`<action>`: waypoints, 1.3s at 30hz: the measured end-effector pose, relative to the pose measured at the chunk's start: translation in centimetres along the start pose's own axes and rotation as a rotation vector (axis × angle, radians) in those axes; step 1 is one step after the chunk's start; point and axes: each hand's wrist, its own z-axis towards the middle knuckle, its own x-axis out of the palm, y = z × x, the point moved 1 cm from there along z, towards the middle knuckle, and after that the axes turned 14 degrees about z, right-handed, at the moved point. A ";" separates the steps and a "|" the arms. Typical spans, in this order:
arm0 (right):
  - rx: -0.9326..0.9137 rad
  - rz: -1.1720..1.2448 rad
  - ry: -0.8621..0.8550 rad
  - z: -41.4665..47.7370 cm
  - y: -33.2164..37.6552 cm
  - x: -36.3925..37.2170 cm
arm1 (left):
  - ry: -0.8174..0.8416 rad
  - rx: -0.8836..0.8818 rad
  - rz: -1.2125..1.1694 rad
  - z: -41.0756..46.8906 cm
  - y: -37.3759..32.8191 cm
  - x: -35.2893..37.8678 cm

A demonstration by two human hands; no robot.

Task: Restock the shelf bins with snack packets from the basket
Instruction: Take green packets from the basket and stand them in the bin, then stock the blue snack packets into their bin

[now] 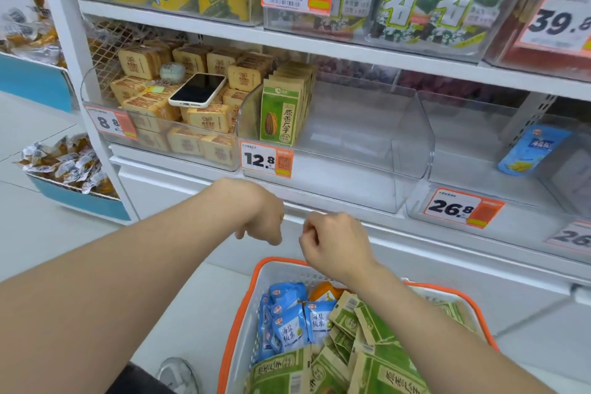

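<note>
A white basket with an orange rim (pixel 249 297) stands on the floor below me, holding several green sunflower-seed packets (pixel 377 358) and blue packets (pixel 292 323). My left hand (pixel 262 217) and my right hand (pixel 332 240) hang side by side above the basket's far rim, fingers curled downward, nothing in either. In front, a clear shelf bin (pixel 412 144) tagged 12.8 has a row of green packets (pixel 281 112) upright at its left end. The clear bin to its right (pixel 479 169), tagged 26.8, has a single blue packet (pixel 531 150).
The left bin (pixel 96 89) holds tan packets with a phone (pixel 198 89) and a small case lying on top. Seaweed bins fill the shelf above. Blue trays of loose wrapped snacks (pixel 67 166) stand at far left. A white base panel (pixel 415 265) runs behind the basket.
</note>
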 end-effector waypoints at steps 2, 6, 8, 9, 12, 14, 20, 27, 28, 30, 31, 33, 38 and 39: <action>0.136 -0.011 0.239 -1.7 -2.0 1.4 | 0.006 0.040 0.024 0.5 -1.5 1.0; 0.214 0.072 0.545 -5.9 -4.2 4.1 | -0.042 0.123 0.095 1.5 -4.4 2.5; 0.172 0.049 0.688 -7.9 -4.4 5.8 | -0.043 0.149 0.097 1.5 -5.6 2.9; 0.138 0.017 0.748 -8.7 -4.3 6.7 | -0.035 0.157 0.102 1.4 -6.2 3.0; 0.059 -0.063 0.852 -10.3 -3.0 8.3 | -0.035 0.167 0.129 1.7 -7.4 3.2; 0.040 -0.065 0.824 -10.6 -2.9 9.0 | -0.041 0.174 0.131 2.1 -7.9 3.4; 0.017 -0.124 0.691 -9.7 -3.7 9.2 | -0.064 0.201 0.101 2.0 -8.4 3.1; 0.117 0.083 0.439 -8.2 -3.7 5.1 | -0.066 0.094 0.079 1.4 -8.3 2.5; 0.158 0.120 0.370 -7.9 -3.8 4.4 | -0.070 0.088 0.094 1.3 -8.3 2.2; 0.258 0.197 0.208 -7.3 -3.8 2.6 | -0.057 0.079 0.102 0.9 -8.1 1.5; 0.306 0.230 0.119 -7.0 -3.7 1.6 | -0.037 0.082 0.082 0.7 -7.9 1.2; 0.344 0.295 -0.090 -6.5 -3.0 -0.8 | -0.007 0.125 0.011 0.3 -7.6 0.5; 0.384 0.506 -0.540 -6.0 0.3 -7.3 | -0.170 0.252 -0.320 -0.2 -8.4 -1.9; 0.393 0.540 -0.587 -5.9 0.7 -8.3 | -0.234 0.255 -0.345 -0.5 -8.7 -2.7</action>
